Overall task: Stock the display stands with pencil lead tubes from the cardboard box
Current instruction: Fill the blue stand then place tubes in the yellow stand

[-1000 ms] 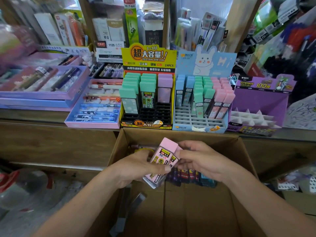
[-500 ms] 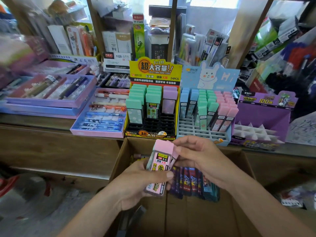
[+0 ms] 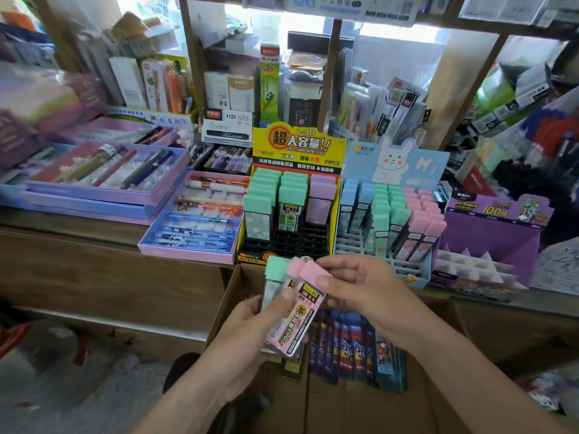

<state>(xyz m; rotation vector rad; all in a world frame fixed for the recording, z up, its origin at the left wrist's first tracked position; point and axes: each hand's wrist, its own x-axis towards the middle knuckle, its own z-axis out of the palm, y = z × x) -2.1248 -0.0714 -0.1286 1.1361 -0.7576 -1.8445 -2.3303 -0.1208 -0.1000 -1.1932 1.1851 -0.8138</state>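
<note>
Crowded stationery shelves rise behind the wooden table (image 3: 78, 227), where a yellow display stand (image 3: 297, 145), a blue bunny stand (image 3: 394, 158) and a purple stand (image 3: 488, 233) line its front edge. Below them sits the open cardboard box (image 3: 225, 296).

The left hand (image 3: 247, 333) curls round a small stack over the box: a pink-capped lead tube (image 3: 297, 321) in front and a green-capped tube (image 3: 275, 270) behind. The right hand (image 3: 369, 296) pinches the pink cap between thumb and fingers.

The pink tube is best peeled off by its cap while the left hand keeps the rest. It should then go upright, label forward, into a free black slot of the yellow stand.

Compared with a second ago, the hands have risen to the stand's front edge, and the green cap now shows.
</note>
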